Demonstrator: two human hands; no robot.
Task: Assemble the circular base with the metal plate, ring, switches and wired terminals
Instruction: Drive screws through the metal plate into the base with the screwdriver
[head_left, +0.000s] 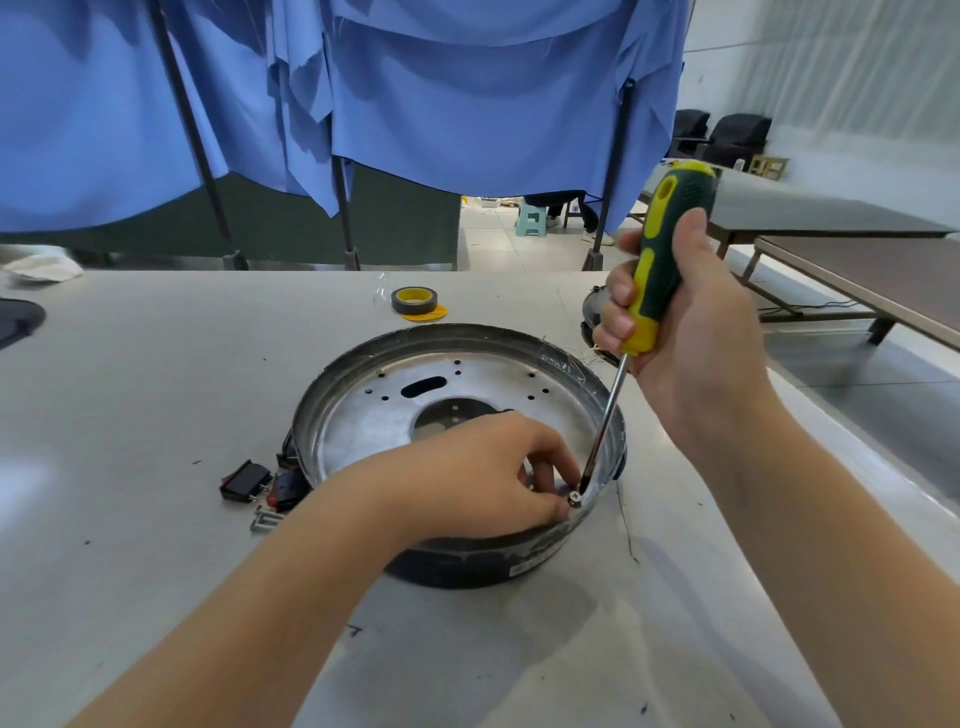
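Two bare hands work inside a round dark base with silver metal plate (363, 415) on the table. Left hand (483, 467) pinches a small silver screw (575, 498); right hand (675, 312) grips a green-yellow screwdriver (660, 260), tip beside it. Tilted shaft may slip off, dropping the screw.

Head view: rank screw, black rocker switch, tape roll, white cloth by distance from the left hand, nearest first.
From the left hand:
1. Screw, at its fingertips, inside the base's near rim.
2. Black rocker switch, on the table, left of the base.
3. Tape roll, beyond the base.
4. White cloth, far left edge.
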